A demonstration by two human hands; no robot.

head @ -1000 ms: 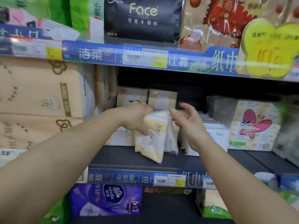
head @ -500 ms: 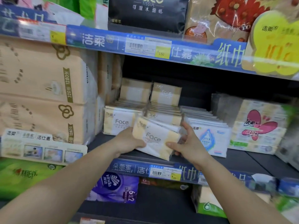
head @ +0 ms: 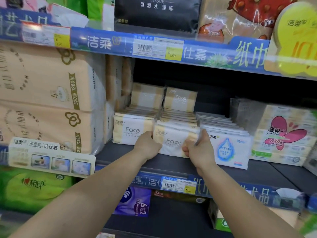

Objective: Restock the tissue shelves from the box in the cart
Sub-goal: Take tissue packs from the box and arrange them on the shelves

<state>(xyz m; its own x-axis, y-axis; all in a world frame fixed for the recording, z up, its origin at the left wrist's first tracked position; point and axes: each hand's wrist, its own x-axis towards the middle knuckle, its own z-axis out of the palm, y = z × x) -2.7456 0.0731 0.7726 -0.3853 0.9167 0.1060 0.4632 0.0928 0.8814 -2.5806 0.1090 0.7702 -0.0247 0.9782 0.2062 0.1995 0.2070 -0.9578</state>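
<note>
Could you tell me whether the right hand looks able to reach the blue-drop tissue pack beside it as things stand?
Probably yes: the right hand sits right next to the blue-drop tissue pack, nothing between them, though it grips the Face pack.

a shop: price tags [head: 173,53] on tissue shelves [head: 171,165].

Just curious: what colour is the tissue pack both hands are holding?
The Face tissue pack is white with pale yellow-orange side bands, in the head view.

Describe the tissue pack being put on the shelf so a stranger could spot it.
Find the dark middle shelf under the blue price strip. At its front stand two cream Face packs; it is the right one, beside the blue-droplet pack, gripped by both hands.
</note>
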